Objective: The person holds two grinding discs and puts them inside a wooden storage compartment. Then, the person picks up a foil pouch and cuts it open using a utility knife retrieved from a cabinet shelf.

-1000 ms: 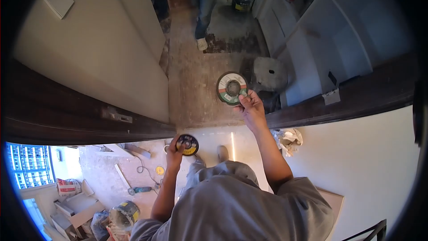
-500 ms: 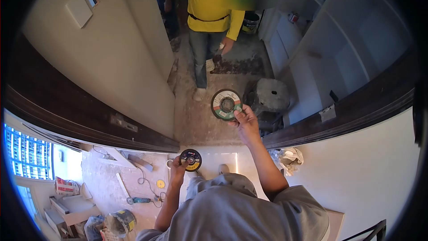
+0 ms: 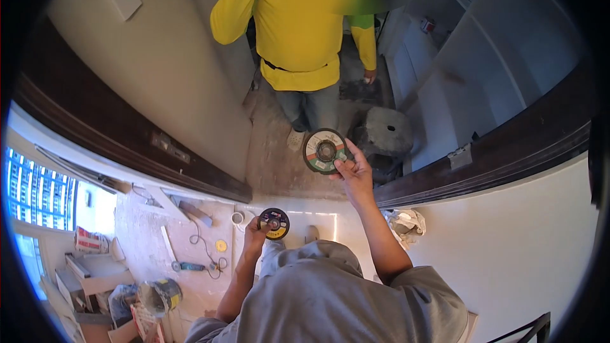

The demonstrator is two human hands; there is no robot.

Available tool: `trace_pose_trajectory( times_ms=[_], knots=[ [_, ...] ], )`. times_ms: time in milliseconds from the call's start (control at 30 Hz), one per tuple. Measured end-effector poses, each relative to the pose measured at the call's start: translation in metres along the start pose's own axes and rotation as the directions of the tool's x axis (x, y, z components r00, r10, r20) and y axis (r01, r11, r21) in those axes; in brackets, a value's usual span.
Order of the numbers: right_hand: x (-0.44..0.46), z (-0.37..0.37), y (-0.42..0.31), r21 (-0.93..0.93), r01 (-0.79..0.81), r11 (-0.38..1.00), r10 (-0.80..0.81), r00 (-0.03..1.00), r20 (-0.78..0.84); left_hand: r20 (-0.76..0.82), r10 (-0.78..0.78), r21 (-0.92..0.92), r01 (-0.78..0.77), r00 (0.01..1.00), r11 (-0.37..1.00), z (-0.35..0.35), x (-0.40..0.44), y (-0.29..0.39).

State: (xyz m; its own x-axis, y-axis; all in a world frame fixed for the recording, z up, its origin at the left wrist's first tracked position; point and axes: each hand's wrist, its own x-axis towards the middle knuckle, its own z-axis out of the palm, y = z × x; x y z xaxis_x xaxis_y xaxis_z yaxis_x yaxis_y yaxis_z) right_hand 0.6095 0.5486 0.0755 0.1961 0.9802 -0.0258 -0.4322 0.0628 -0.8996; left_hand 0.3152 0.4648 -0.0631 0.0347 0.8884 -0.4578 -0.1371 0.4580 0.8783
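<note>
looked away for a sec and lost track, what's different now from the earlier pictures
The co-worker in the yellow shirt has come forward, much closer to the viewer. Nothing was taken hold of or let go. Unchanged: the right hand holds the green-and-white abrasive disc, the left hand the black-and-yellow abrasive disc; the angle grinder and stool are where they were.

Discs (image 3: 326,151) (image 3: 279,218) in both hands (image 3: 357,175) (image 3: 253,234)
</note>
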Motion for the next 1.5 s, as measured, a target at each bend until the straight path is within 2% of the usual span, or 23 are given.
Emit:
trace_pose_trajectory(
  times_ms=[167, 367, 400, 467, 533, 600, 733, 800, 900, 1000, 1167, 1233, 1300, 1400, 1500],
  knots=[
    [-0.015, 0.003, 0.000, -0.033, -0.073, 0.997, 0.075, 0.995, 0.067, -0.095, -0.035, -0.058, 0.029, 0.995, 0.998, 0.004, -0.034, -0.010],
    [-0.048, 0.027, 0.016, -0.019, -0.096, 0.995, 0.098, 0.979, 0.179, -0.169, 0.015, 0.034, -0.009, 0.985, 0.999, -0.021, -0.072, -0.030],
    [-0.054, 0.030, 0.022, -0.045, -0.104, 0.994, 0.111, 0.972, 0.209, -0.215, -0.002, 0.205, 0.047, 0.977, 0.978, -0.015, -0.092, -0.001],
    [-0.076, 0.043, 0.034, -0.074, -0.141, 0.987, 0.156, 0.953, 0.260, -0.207, 0.088, 0.153, -0.057, 0.974, 0.987, -0.029, -0.109, -0.007],
    [-0.096, 0.066, 0.034, -0.090, -0.169, 0.982, 0.188, 0.932, 0.309, -0.220, 0.022, 0.012, -0.020, 0.975, 1.000, -0.049, -0.123, -0.021],
    [-0.118, 0.090, 0.041, -0.106, -0.182, 0.978, 0.209, 0.909, 0.360, -0.228, 0.029, -0.191, -0.074, 0.973, 0.979, -0.069, -0.147, -0.030],
    [-0.173, 0.139, 0.073, -0.135, -0.170, 0.976, 0.211, 0.887, 0.410, -0.294, -0.043, -0.373, -0.073, 0.955, 0.925, -0.116, -0.217, -0.047],
    [-0.203, 0.168, 0.089, -0.149, -0.148, 0.978, 0.199, 0.879, 0.433, -0.332, -0.066, -0.490, -0.112, 0.941, 0.865, -0.148, -0.249, -0.075],
    [-0.253, 0.203, 0.110, -0.128, -0.265, 0.956, 0.293, 0.809, 0.510, -0.381, -0.110, -0.670, -0.192, 0.918, 0.717, -0.188, -0.307, -0.121],
    [-0.294, 0.229, 0.123, -0.134, -0.365, 0.921, 0.369, 0.708, 0.602, -0.444, -0.196, -0.766, -0.257, 0.874, 0.589, -0.211, -0.368, -0.150],
    [-0.337, 0.269, 0.137, -0.207, -0.411, 0.888, 0.426, 0.565, 0.707, -0.587, -0.154, -0.704, -0.408, 0.795, 0.581, -0.229, -0.438, -0.187],
    [-0.345, 0.272, 0.147, -0.228, -0.425, 0.876, 0.443, 0.519, 0.731, -0.633, -0.181, -0.715, -0.479, 0.752, 0.510, -0.215, -0.452, -0.195],
    [-0.360, 0.297, 0.162, -0.298, -0.423, 0.856, 0.476, 0.419, 0.773, -0.695, -0.250, -0.705, -0.572, 0.674, 0.419, -0.202, -0.478, -0.192],
    [-0.371, 0.315, 0.165, -0.336, -0.440, 0.832, 0.504, 0.350, 0.789, -0.685, -0.338, -0.729, -0.608, 0.646, 0.316, -0.185, -0.495, -0.172],
    [-0.373, 0.327, 0.170, -0.326, -0.567, 0.757, 0.558, 0.300, 0.774, -0.684, -0.368, -0.730, -0.575, 0.630, 0.370, -0.179, -0.493, -0.171]
  ],
)
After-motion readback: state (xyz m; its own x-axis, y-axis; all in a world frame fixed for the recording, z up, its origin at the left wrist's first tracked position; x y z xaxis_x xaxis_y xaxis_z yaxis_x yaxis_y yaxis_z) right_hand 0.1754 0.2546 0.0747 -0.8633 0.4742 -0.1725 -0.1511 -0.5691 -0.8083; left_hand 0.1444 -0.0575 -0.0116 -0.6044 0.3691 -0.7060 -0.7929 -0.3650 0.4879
